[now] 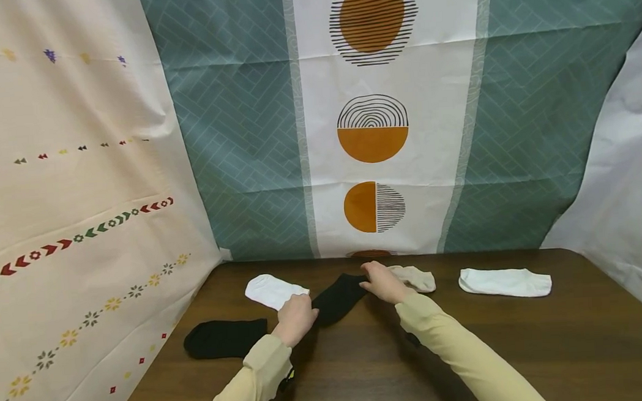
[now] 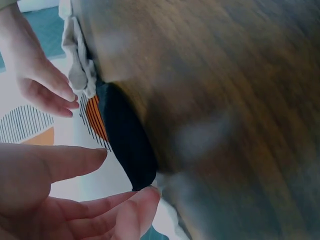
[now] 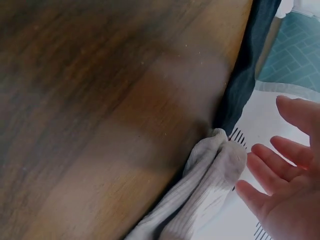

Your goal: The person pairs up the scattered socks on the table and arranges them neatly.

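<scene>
Near the left edge of the counter (image 1: 354,376), the left black sock (image 1: 224,339) is lying flat. Just past it, the left hand (image 1: 295,318) is reaching to the near end of the middle black sock (image 1: 339,299); its thumb is standing well apart from its fingers, whose tips seem to be touching the fabric without pinching it. The middle black sock is running aslant between the two hands, toward the counter's far edge.

By the sock's far end, the right hand (image 1: 387,282) is hovering loosely spread, gripping nothing. The step in hand seems to be smoothing this sock: light, flat fingertips at both ends, drawing gently apart, should be serving better than a hard pinch, which could be leaving creases.

Toward the far right corner, the right white sock (image 1: 505,282) is lying flat. Behind the left hand, the left white sock (image 1: 275,291) is resting toward the far left corner, so that hand should be staying clear of it. Nearer the far edge, the beige sock (image 1: 416,278) is lying crumpled against the black one's end; the right fingers should be avoiding dragging it.
</scene>
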Motion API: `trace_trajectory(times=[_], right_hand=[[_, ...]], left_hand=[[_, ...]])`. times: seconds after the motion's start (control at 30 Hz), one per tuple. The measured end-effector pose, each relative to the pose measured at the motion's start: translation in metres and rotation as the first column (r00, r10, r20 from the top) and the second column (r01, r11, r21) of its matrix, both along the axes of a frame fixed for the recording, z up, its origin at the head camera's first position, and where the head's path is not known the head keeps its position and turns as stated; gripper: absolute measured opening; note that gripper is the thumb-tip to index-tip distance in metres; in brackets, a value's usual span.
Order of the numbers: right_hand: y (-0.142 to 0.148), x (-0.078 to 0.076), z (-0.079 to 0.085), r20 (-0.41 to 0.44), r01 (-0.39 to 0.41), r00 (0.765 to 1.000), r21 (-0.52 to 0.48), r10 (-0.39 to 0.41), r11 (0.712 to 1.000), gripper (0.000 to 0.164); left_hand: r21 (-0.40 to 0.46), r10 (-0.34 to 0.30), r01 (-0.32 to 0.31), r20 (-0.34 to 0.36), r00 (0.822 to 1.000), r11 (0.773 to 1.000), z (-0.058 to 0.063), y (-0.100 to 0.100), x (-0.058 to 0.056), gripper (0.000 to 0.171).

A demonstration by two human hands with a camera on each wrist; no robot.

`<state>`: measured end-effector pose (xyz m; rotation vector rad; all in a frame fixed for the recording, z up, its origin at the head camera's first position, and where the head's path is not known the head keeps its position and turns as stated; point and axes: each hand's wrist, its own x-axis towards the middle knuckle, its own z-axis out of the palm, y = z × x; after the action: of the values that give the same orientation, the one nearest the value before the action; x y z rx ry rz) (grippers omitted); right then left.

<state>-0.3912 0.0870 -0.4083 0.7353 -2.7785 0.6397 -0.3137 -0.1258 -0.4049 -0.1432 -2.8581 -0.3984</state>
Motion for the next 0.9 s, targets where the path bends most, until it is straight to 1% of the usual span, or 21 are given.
trace_trajectory(times=[0.17, 0.33, 0.47, 0.6, 0.7, 0.9], right_hand=[[-0.004, -0.002, -0.002, 0.043, -0.010, 0.999, 0.042, 0.008, 0.999, 0.044], [-0.009, -0.004, -0.003, 0.046, -0.012, 0.999, 0.080, 0.009, 0.997, 0.043], [-0.011, -0.006, -0.003, 0.065, -0.023, 0.998, 0.116, 0.015, 0.993, 0.044], [-0.012, -0.007, -0.005, 0.092, -0.019, 0.996, 0.153, 0.005, 0.988, 0.046], [-0.014, -0.006, -0.007, 0.073, -0.010, 0.997, 0.185, -0.003, 0.983, 0.046], [-0.018, -0.003, -0.008, 0.008, 0.024, 1.000, 0.245, -0.027, 0.969, 0.044]], left_hand=[[-0.007, 0.021, -0.021, 0.024, 0.999, 1.000, -0.003, 0.001, -0.002, 0.026], [-0.013, 0.005, -0.005, 0.024, 1.000, 1.000, -0.004, -0.001, -0.003, 0.023], [-0.041, -0.005, 0.006, 0.020, 1.000, 0.999, -0.006, -0.003, -0.002, 0.022], [-0.040, -0.006, 0.007, 0.024, 1.000, 0.999, -0.007, -0.003, -0.001, 0.021], [-0.035, -0.004, 0.005, 0.030, 1.000, 0.999, -0.007, -0.001, -0.001, 0.020], [-0.042, 0.002, -0.001, 0.037, 0.999, 0.999, -0.006, 0.001, -0.003, 0.018]])
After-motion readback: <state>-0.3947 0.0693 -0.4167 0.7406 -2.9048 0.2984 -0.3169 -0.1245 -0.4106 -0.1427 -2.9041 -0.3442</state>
